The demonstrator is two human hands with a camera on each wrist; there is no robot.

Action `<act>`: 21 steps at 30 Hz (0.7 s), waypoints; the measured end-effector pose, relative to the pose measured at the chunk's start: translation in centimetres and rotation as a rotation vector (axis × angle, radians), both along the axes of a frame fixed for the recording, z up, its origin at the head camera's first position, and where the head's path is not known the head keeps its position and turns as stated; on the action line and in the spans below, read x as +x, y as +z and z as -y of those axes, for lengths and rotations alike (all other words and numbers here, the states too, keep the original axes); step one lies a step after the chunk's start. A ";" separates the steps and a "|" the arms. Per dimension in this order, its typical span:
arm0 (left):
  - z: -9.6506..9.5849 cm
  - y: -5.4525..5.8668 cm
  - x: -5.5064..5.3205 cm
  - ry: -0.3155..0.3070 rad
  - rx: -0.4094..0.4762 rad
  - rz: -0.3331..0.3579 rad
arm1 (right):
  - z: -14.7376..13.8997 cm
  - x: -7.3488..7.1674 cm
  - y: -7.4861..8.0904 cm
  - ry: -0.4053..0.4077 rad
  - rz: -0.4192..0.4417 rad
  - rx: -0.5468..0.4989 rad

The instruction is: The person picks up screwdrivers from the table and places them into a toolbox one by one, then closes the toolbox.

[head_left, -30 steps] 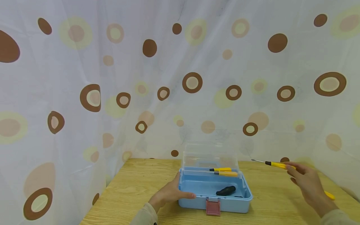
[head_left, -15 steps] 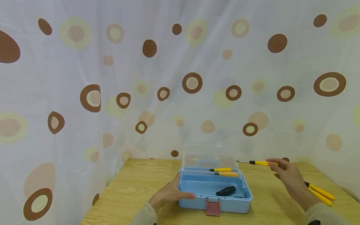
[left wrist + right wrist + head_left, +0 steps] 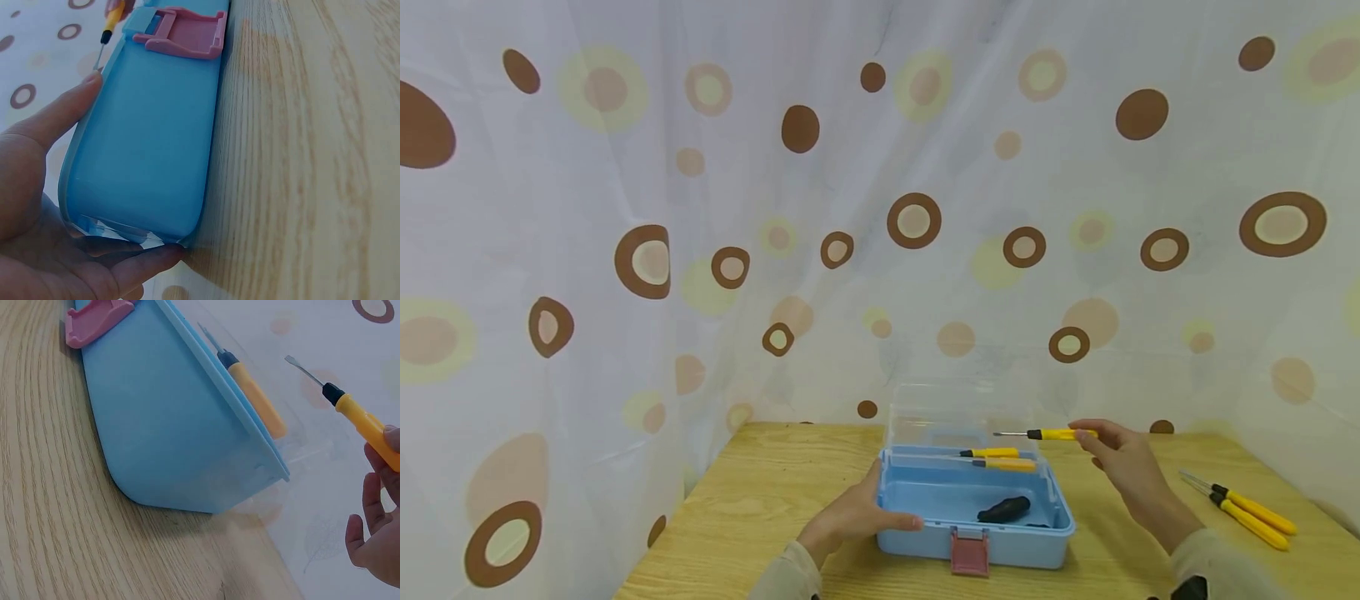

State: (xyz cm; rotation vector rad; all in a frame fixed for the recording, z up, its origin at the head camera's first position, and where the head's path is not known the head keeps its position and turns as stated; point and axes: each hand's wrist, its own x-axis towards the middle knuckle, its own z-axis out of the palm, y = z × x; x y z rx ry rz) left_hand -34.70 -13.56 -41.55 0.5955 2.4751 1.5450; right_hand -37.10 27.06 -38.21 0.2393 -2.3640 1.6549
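Note:
My left hand holds the left end of a light-blue plastic toolbox; its thumb lies over the front rim and its fingers reach round the side, as the left wrist view shows. My right hand pinches a flathead screwdriver by its yellow handle. The screwdriver is level above the back right of the box, its tip pointing left. Two more yellow-handled screwdrivers lie along the back of the box. A black-handled tool rests on the box floor.
The clear lid stands raised at the back of the box. A pink latch hangs down in front. On the wooden table, two yellow-handled screwdrivers lie at the right. A spotted white curtain hangs behind.
My right hand has moved left with the screwdriver, from over the right of the table to above the box's back. The left hand and toolbox stay put.

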 end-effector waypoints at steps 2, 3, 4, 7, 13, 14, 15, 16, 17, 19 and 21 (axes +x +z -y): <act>0.0 0.0 0.0 -0.005 0.003 0.000 | 0.7 -0.1 0.0 -0.003 -0.001 0.013; 0.0 0.0 0.1 -0.004 0.001 -0.001 | 1.0 -0.1 0.1 -0.003 -0.001 0.019; 0.0 0.0 0.1 -0.004 0.001 -0.001 | 1.3 -0.1 0.1 -0.001 0.000 0.021; 0.0 0.1 0.2 -0.003 -0.004 -0.003 | 1.9 -0.2 0.1 0.003 0.004 0.027; -0.1 0.2 0.2 0.015 -0.015 0.008 | 2.5 -0.4 0.0 -0.010 0.026 0.017; -0.1 0.2 0.2 0.017 -0.013 0.010 | 2.6 -0.4 -0.1 -0.013 0.029 0.016; -0.1 0.2 0.3 0.018 -0.013 0.012 | 2.7 -0.5 -0.1 -0.017 0.031 0.019; -0.1 0.2 0.3 0.018 -0.011 0.013 | 2.8 -0.6 -0.1 -0.017 0.029 0.022; 0.0 0.2 0.2 0.016 -0.008 0.013 | 2.9 -0.7 -0.1 -0.018 0.028 0.027; 0.0 0.2 0.2 0.012 -0.002 0.012 | 3.1 -0.8 -0.2 -0.017 0.028 0.036; 0.0 0.2 0.2 0.009 0.001 0.012 | 3.5 -0.8 -0.3 -0.014 0.032 0.042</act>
